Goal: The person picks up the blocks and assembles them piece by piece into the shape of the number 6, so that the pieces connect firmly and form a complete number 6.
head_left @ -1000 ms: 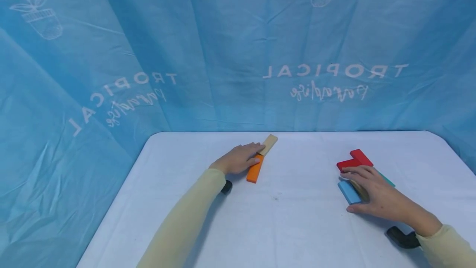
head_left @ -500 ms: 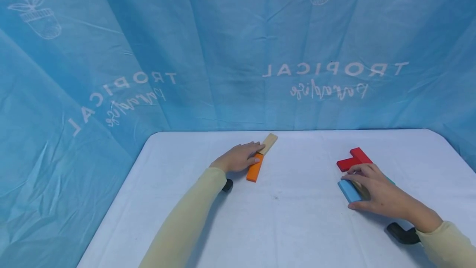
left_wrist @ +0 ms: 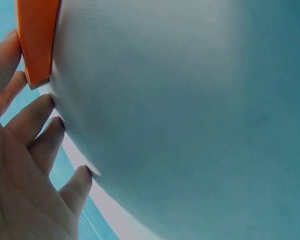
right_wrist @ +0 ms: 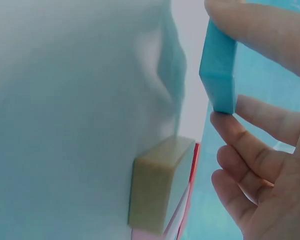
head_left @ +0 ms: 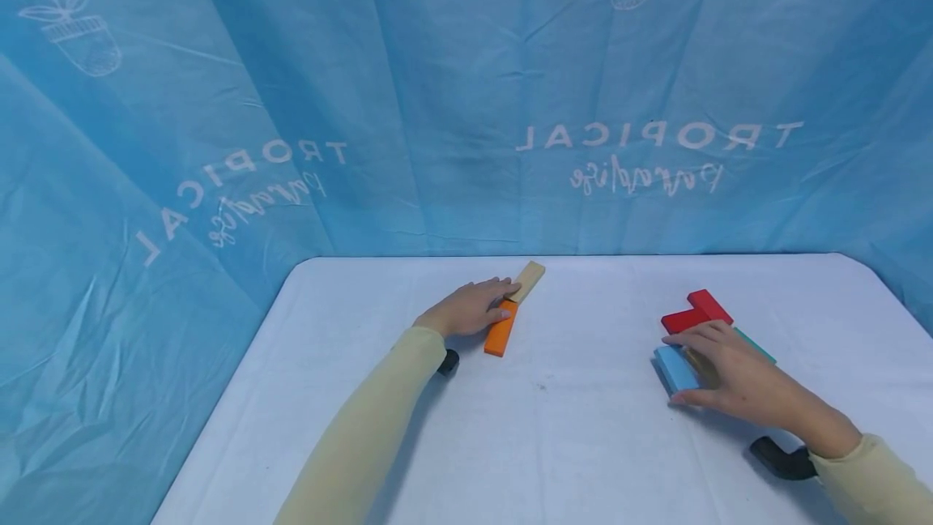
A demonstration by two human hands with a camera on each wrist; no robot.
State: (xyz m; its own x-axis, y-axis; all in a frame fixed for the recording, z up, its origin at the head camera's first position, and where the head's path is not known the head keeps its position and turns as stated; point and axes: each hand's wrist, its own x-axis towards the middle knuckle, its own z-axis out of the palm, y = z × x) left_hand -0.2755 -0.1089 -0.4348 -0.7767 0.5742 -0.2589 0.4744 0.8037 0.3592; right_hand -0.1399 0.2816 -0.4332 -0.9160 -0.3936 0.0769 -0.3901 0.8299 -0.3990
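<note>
Near the back of the white table, my left hand (head_left: 466, 310) lies with fingers extended against two blocks set end to end. Its thumb is on the orange block (head_left: 500, 335), and a fingertip is at the plain wooden block (head_left: 530, 275). At the right, my right hand (head_left: 739, 375) pinches a light blue block (right_wrist: 219, 67) between thumb and fingers, slightly above the tabletop. A second plain wooden block (right_wrist: 152, 192) stands below that hand and is partly covered in the head view. Just behind are two red blocks (head_left: 683, 321) and a green block (head_left: 756, 345), mostly hidden.
A white cloth covers the table (head_left: 583, 444). Behind it and at the left hangs a blue printed curtain (head_left: 466, 104). Dark wrist-camera mounts (head_left: 783, 460) stick out beneath the sleeves.
My right hand has lifted the light blue block and shifted it slightly left, away from the wooden block. The left hand and its two blocks stay in place.
</note>
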